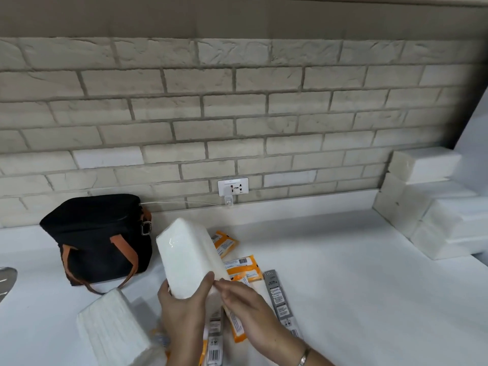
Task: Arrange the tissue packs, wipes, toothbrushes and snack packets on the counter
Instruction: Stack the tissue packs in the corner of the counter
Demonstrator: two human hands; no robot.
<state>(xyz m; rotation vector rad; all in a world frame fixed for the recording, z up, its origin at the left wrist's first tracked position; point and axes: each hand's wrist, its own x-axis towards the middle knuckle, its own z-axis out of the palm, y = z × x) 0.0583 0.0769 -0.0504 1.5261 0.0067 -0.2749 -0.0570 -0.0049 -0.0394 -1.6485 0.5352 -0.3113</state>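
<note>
Held above the surface [343, 273] by the left hand [182, 310] wrapped under its near end and the right hand [248, 305] pinching its corner, the tissue pack [187, 260] could slip from its slick wrapper onto the orange packets [241, 268] beneath.

Pale brick-pattern wall [237, 107] behind a white worktop [356, 286], mortar lines greyish, a plain brown band [237, 17] above the bricks. White power socket [233, 186] low on the wall near the worktop's back edge, a white plug [228, 201] just below it with a thin white cable [182, 203] running left. Black bag with orange straps [99, 240] standing at the back left of the worktop. Metallic edge [6, 281] at the far left. Soft, even light, slight shadow toward the right corner.
</note>
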